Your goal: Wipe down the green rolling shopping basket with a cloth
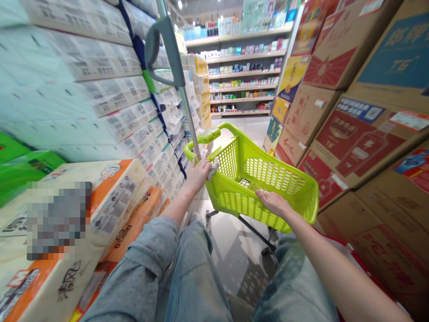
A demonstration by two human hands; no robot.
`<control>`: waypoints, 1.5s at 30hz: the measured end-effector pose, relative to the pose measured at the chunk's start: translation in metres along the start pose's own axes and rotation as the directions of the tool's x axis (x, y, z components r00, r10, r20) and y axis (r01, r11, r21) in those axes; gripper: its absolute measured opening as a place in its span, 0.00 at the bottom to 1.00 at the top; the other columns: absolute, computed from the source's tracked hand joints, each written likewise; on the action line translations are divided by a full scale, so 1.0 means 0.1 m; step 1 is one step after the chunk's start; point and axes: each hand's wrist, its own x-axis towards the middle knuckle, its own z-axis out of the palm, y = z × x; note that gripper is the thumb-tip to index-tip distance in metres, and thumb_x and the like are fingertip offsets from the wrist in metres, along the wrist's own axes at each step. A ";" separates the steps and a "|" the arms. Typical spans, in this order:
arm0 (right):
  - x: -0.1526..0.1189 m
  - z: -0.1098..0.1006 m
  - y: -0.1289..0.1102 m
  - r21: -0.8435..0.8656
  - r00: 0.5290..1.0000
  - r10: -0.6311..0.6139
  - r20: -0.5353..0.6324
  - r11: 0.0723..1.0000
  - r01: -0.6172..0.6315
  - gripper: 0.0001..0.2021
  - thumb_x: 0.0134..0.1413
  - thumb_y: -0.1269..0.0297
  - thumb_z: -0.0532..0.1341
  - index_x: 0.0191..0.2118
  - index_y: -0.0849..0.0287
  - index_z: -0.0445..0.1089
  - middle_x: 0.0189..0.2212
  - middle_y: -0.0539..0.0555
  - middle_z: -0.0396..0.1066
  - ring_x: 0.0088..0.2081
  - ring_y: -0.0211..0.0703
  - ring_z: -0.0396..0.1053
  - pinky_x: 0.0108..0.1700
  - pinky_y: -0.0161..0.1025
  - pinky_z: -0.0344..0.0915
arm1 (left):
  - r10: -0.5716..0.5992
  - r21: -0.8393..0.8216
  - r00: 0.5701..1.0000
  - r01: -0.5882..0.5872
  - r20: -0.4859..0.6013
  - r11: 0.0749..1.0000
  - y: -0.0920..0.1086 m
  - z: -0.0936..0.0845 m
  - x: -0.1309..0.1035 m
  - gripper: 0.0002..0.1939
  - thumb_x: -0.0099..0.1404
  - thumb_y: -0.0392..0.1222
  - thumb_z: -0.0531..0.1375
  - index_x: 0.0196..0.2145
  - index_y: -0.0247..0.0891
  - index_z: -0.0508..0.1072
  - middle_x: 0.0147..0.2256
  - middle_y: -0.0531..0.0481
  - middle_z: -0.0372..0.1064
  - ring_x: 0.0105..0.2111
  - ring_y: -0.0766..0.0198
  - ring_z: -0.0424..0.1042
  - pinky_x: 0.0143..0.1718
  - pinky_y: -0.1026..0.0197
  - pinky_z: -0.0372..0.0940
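Observation:
A lime-green plastic shopping cart stands on its dark wheeled frame in front of my knees, its perforated basket turned to the right. My left hand presses a crumpled white cloth against the cart's rim near the handle end. Over the near side wall, my right hand grips the rim, with its fingertips inside the basket. A metal pole with a grey looped handle slants up beside the cart handle; its lower end disappears behind my left hand.
Stacked tissue packs form a wall on the left, with orange-and-cream packs closer by; a pixelated object lies on these. Printed cardboard boxes are piled on the right. Shelves of small goods stand beyond the tiled floor.

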 end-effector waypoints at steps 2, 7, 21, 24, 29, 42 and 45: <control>0.02 -0.02 0.03 -0.039 1.000 -0.003 0.001 0.999 0.003 0.41 0.58 0.39 0.29 0.39 0.54 0.75 0.39 0.57 0.75 0.44 0.50 0.71 0.44 0.41 0.63 | -0.014 0.010 1.000 0.014 0.000 1.000 0.06 -0.03 0.00 0.09 0.67 0.37 0.49 0.41 0.39 0.67 0.45 0.46 0.70 0.52 0.59 0.65 0.62 0.44 0.43; 0.07 -0.06 0.17 -0.159 1.000 0.028 0.000 0.987 -0.027 0.37 0.58 0.39 0.32 0.43 0.51 0.74 0.40 0.56 0.75 0.44 0.50 0.71 0.44 0.43 0.62 | 0.003 0.039 1.000 -0.003 -0.006 0.999 0.22 -0.06 0.01 0.08 0.68 0.37 0.49 0.39 0.39 0.67 0.41 0.47 0.70 0.49 0.59 0.66 0.62 0.44 0.43; 0.17 -0.08 0.32 -0.154 0.996 0.070 -0.054 0.985 -0.078 0.35 0.57 0.37 0.34 0.49 0.48 0.71 0.44 0.55 0.73 0.45 0.50 0.70 0.44 0.43 0.63 | 0.010 0.052 1.000 -0.010 -0.015 0.999 0.36 -0.01 0.03 0.11 0.68 0.36 0.47 0.40 0.36 0.67 0.37 0.45 0.68 0.46 0.57 0.66 0.62 0.41 0.44; 0.19 -0.05 0.35 -0.124 0.997 0.081 -0.018 0.989 -0.083 0.36 0.55 0.35 0.34 0.51 0.47 0.69 0.46 0.54 0.73 0.46 0.51 0.70 0.46 0.45 0.62 | 0.020 0.086 1.000 -0.020 -0.003 0.996 0.36 -0.03 0.02 0.11 0.68 0.35 0.47 0.41 0.36 0.67 0.38 0.45 0.68 0.47 0.56 0.65 0.61 0.41 0.45; 0.20 -0.05 0.36 -0.092 0.994 0.107 0.001 0.990 -0.106 0.38 0.54 0.34 0.33 0.52 0.48 0.69 0.48 0.55 0.71 0.50 0.53 0.67 0.49 0.47 0.61 | 0.033 0.068 0.999 -0.035 0.030 0.997 0.48 0.04 -0.01 0.12 0.68 0.36 0.46 0.44 0.36 0.66 0.40 0.45 0.67 0.49 0.55 0.63 0.62 0.41 0.46; 0.13 -0.08 0.34 -0.093 0.997 0.070 -0.016 0.993 -0.071 0.36 0.56 0.36 0.34 0.51 0.46 0.70 0.48 0.54 0.72 0.49 0.53 0.68 0.46 0.46 0.62 | 0.255 -0.007 0.960 -0.256 0.119 0.967 0.64 0.11 -0.04 0.15 0.68 0.37 0.47 0.51 0.40 0.63 0.41 0.48 0.67 0.46 0.60 0.65 0.62 0.44 0.45; 0.14 -0.08 0.34 -0.096 0.998 0.065 -0.011 0.993 -0.066 0.36 0.56 0.36 0.34 0.50 0.47 0.71 0.46 0.54 0.73 0.47 0.53 0.69 0.46 0.45 0.63 | 0.269 0.018 0.959 -0.271 0.092 0.962 0.35 0.02 -0.08 0.15 0.68 0.36 0.48 0.51 0.40 0.63 0.44 0.46 0.67 0.50 0.59 0.64 0.62 0.44 0.46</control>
